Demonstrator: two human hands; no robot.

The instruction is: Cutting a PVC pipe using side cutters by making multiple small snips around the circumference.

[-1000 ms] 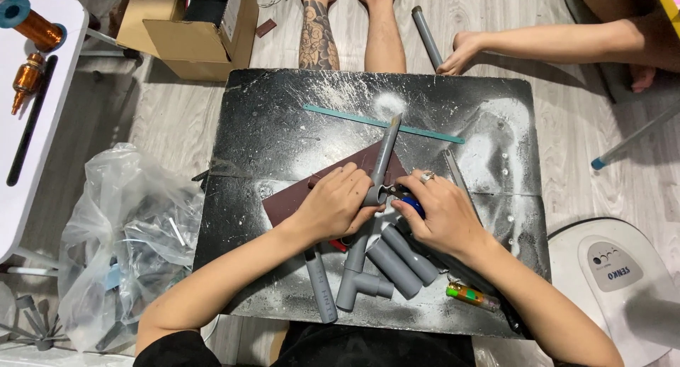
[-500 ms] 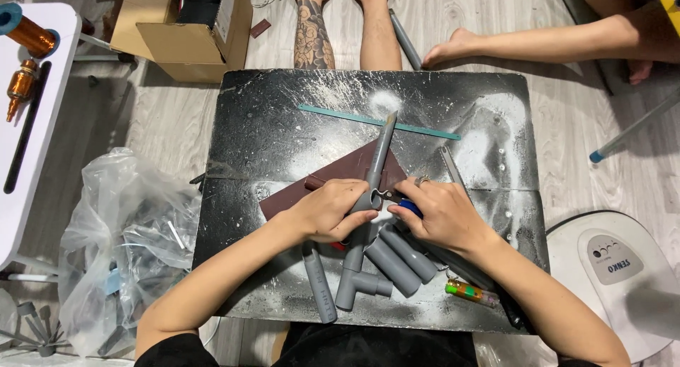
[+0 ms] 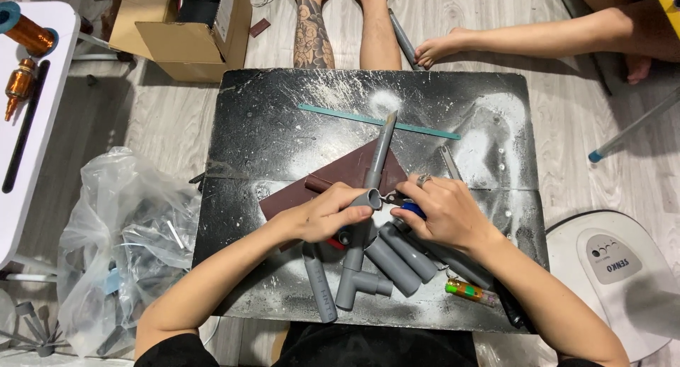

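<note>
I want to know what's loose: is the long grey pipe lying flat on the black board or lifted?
Cannot tell for certain. The long grey pipe slants across the black board, its near end gripped between the left hand and right hand; any lift is unclear from overhead.

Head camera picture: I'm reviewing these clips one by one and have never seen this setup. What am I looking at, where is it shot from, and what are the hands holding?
There is no machine here. The one view comes from a camera worn on a person's head, looking straight down at their own two bare hands.

The work surface is a dusty black board on the floor. The left hand grips a grey pipe fitting at the end of a long grey pipe. The right hand closes on a blue-handled tool beside that fitting; what kind of tool is hidden.

On the board lie a brown sheet, a thin teal strip, short grey pipe pieces, a grey tee fitting and a small colourful lighter.

The bare legs and the hand at the top belong to other people.
</note>
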